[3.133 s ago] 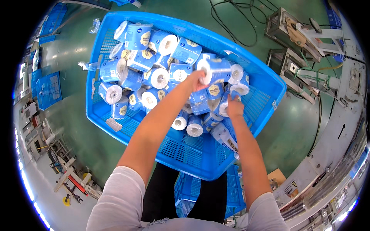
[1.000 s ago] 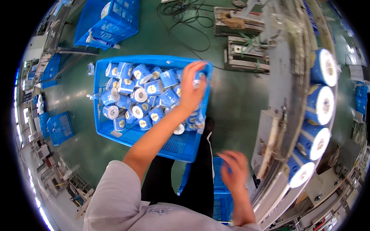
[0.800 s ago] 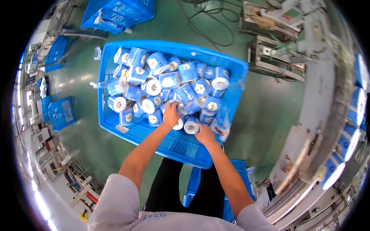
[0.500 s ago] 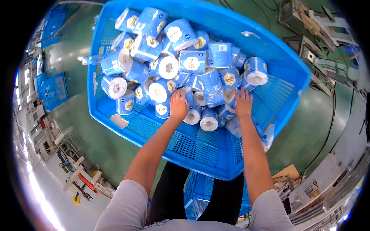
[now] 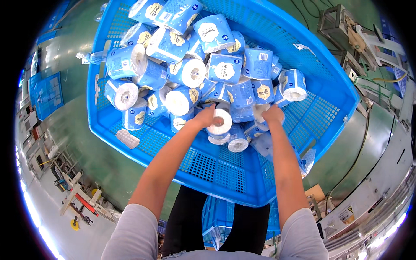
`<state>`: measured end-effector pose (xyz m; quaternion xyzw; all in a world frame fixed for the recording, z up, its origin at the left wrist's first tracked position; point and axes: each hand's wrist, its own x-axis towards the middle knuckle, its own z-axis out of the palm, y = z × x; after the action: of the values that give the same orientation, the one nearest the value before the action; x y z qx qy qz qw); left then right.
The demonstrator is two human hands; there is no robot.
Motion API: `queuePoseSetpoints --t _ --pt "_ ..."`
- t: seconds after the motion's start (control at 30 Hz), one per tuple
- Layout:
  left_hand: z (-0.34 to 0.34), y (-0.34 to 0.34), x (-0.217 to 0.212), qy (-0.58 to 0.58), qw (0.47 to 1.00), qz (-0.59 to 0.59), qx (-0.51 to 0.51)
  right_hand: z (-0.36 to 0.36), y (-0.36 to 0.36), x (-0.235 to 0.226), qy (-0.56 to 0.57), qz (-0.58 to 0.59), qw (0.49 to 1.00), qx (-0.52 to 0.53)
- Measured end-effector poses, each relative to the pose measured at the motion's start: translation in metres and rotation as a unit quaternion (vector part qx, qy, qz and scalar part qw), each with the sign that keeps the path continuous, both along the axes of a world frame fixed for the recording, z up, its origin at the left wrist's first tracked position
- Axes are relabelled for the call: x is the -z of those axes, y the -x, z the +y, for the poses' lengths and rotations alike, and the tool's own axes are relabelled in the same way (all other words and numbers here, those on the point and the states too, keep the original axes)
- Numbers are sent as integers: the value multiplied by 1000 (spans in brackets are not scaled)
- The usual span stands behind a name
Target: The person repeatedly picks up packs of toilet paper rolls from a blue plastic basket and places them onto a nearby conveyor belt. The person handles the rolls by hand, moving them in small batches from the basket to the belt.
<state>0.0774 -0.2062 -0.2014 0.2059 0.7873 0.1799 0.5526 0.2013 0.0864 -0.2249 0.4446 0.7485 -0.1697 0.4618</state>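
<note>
Near the frame centre, the left hand closes around a wrapped toilet-paper roll in the blue perforated crate. The right hand seems to grasp a neighbouring roll, probably to lift both from the pile.

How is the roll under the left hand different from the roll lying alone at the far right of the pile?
The roll under the left hand sits at the near edge of the pile with the left hand gripping it; the far-right roll is touched by no hand. The first shows mostly its white end; the second also shows its blue wrapper side. Both are wrapped paper rolls in the blue crate.
</note>
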Motion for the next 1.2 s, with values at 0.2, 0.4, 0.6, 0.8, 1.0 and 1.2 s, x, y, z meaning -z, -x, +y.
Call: queuePoseSetpoints --t 0.2,0.4,0.6,0.8,1.0,1.2 --pt "-41 -9 -60 84 994 67 1 -34 6 -17 -48 10 998 -42" --pt "-54 10 -156 -94 976 183 -71 -14 3 2 -74 -14 997 -12" --pt "-57 10 -114 -65 972 169 -151 -21 16 -1 -24 -16 983 -182" --pt "-35 -2 -84 42 911 369 -178 0 57 -120 120 67 962 -234" --pt "-41 0 -91 17 920 354 -167 26 182 -160 79 305 805 -504" --pt "-47 9 -142 -63 928 322 -173 46 185 -118 169 146 848 -480"
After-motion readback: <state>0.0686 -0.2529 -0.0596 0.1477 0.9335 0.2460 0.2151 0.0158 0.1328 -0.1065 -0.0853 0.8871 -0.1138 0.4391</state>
